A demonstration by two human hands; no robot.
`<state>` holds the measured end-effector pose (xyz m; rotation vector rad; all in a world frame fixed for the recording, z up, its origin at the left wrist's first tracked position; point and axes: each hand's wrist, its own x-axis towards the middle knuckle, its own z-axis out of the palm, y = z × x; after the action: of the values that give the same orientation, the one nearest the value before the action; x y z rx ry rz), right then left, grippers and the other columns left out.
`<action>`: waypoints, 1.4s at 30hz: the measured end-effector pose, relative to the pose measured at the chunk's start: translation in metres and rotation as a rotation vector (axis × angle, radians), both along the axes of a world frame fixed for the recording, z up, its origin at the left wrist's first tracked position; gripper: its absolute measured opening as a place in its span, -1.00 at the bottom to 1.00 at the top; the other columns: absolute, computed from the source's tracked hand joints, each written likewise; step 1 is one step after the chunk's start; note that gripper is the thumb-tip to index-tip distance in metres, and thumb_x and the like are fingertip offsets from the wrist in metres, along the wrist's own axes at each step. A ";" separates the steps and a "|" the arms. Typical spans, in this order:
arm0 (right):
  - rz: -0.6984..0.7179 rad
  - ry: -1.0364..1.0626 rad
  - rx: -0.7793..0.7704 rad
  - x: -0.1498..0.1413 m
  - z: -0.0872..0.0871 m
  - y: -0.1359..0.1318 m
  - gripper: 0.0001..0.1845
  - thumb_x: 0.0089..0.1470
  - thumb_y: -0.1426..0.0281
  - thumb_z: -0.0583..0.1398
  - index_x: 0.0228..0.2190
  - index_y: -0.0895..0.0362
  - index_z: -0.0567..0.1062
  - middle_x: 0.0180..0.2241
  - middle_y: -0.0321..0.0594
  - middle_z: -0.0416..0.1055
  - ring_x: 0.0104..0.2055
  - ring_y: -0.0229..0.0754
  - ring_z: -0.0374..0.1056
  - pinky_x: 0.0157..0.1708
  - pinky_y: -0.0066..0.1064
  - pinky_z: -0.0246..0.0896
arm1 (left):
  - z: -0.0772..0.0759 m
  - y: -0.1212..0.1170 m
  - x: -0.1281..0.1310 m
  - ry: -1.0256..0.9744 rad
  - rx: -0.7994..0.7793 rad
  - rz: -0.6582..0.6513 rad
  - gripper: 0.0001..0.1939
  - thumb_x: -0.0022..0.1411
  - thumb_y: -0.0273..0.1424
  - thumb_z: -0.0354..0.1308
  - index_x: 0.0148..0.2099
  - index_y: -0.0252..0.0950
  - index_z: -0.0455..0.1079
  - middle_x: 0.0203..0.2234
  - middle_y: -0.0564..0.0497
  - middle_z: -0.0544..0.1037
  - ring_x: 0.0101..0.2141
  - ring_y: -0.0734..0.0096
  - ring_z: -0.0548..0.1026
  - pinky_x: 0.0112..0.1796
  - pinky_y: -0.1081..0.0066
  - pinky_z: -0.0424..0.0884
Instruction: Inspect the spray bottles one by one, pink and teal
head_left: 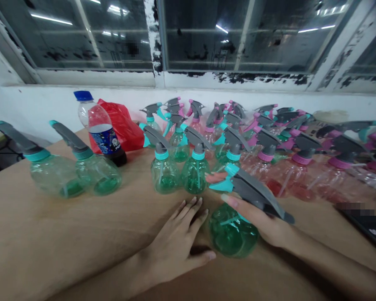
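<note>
A green spray bottle point(231, 232) with a grey and teal trigger head point(253, 192) stands on the brown table point(65, 234) in front of me. My right hand point(263, 219) wraps round its neck under the trigger head, one finger at the teal trigger. Just left of the bottle, my left hand point(178, 238) lies flat on the table with its fingers stretched out; the thumb reaches toward the bottle's base.
Several green bottles with teal caps point(194, 173) and pink ones with pink caps point(269, 167) crowd the table's far side. Two green bottles point(97, 173) stand at left. A soda bottle point(102, 129) and red bag point(122, 125) sit by the wall. A dark device point(369, 221) lies right.
</note>
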<state>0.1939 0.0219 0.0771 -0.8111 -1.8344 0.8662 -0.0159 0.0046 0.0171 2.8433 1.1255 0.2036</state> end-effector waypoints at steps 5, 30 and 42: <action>0.039 0.024 -0.030 -0.001 -0.002 0.002 -0.67 0.13 0.38 0.19 -0.04 -0.06 0.44 -0.01 -0.29 0.45 0.08 -0.12 0.32 0.10 -0.20 0.20 | 0.003 0.000 0.000 0.010 -0.013 0.004 -0.21 0.28 0.07 -0.05 0.29 -0.47 0.06 0.26 -0.26 0.05 0.26 0.02 -0.05 0.17 0.06 0.01; -0.128 -0.053 0.002 -0.004 -0.002 -0.003 -0.90 0.12 0.31 0.16 -0.34 0.01 0.49 -0.51 -0.32 0.42 -0.47 -0.17 0.37 -0.44 -0.32 0.33 | 0.002 0.002 0.001 0.031 -0.010 0.003 -0.20 0.29 0.07 -0.06 0.30 -0.47 0.03 0.27 -0.25 0.01 0.26 0.04 -0.08 0.18 0.07 -0.02; -0.090 -0.022 -0.005 -0.003 -0.002 -0.003 -0.83 0.12 0.31 0.16 -0.22 0.01 0.46 -0.38 -0.29 0.46 -0.31 -0.14 0.42 -0.28 -0.27 0.35 | 0.001 0.001 0.000 -0.008 -0.007 -0.003 -0.20 0.27 0.06 -0.01 0.29 -0.48 0.05 0.26 -0.27 0.04 0.26 0.01 -0.06 0.17 0.06 0.00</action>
<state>0.1909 0.0184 0.0756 -0.9025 -1.8012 0.8073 -0.0161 0.0053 0.0178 2.8358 1.1183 0.2101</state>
